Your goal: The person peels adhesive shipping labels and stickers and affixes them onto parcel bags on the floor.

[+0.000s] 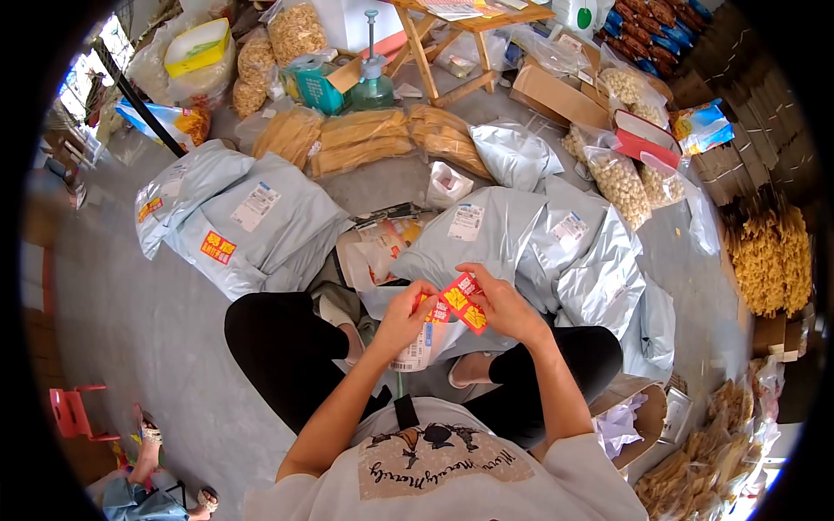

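In front of my lap, my left hand [408,318] and my right hand [504,306] are close together, both with fingers closed. My right hand pinches a red-and-yellow sticker [464,300] with printed characters. My left fingers grip a similar red-and-yellow piece beside it, partly hidden by the fingers; whether the two are joined I cannot tell. Below my hands, between my legs, is a grey parcel bag with a white printed shipping label [417,347]. Another grey parcel bag [300,234] on the left bears a red-and-yellow sticker [217,247] of the same look.
More grey parcels [512,226] lie ahead and to the right. Behind them are long yellowish packs [360,143], a pump bottle [372,87] and a wooden stand [473,26]. A carton with crumpled paper [621,425] stands near my right knee. Another person's foot [148,430] shows lower left.
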